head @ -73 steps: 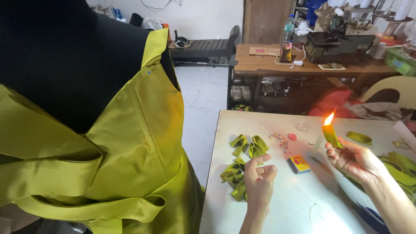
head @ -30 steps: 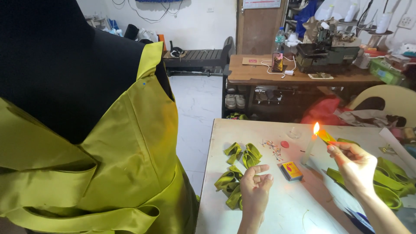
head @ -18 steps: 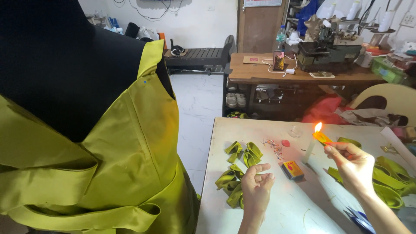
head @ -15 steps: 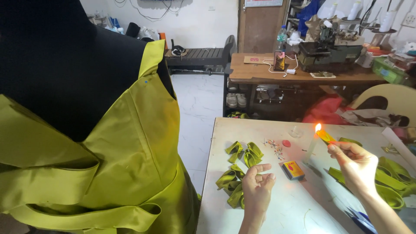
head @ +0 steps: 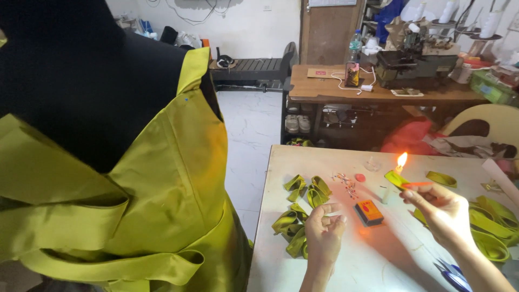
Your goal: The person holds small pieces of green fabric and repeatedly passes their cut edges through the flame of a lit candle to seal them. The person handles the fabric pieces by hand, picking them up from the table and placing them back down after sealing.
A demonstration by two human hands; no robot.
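Observation:
My right hand (head: 440,213) pinches a small green fabric piece (head: 396,179) above the white table (head: 378,259). A flame (head: 401,160) burns at the piece's upper tip. A thin orange stick (head: 417,185) also lies between those fingers. My left hand (head: 324,231) hovers palm-up with loosely curled fingers and nothing visible in it, just right of a heap of folded green fabric loops (head: 296,208). An orange matchbox (head: 368,212) lies between my hands, with a short white candle (head: 385,194) behind it.
A black dress form in a green satin garment (head: 135,194) fills the left. Green fabric strips (head: 494,227) lie at the table's right, pins (head: 346,184) at its middle, blue scissors (head: 451,273) at the front. A wooden desk (head: 378,92) with a sewing machine (head: 416,57) stands behind.
My right hand has tilted the burning green piece from upright to slanting and brought it slightly lower and closer to the matchbox. My left hand stays curled by the loops.

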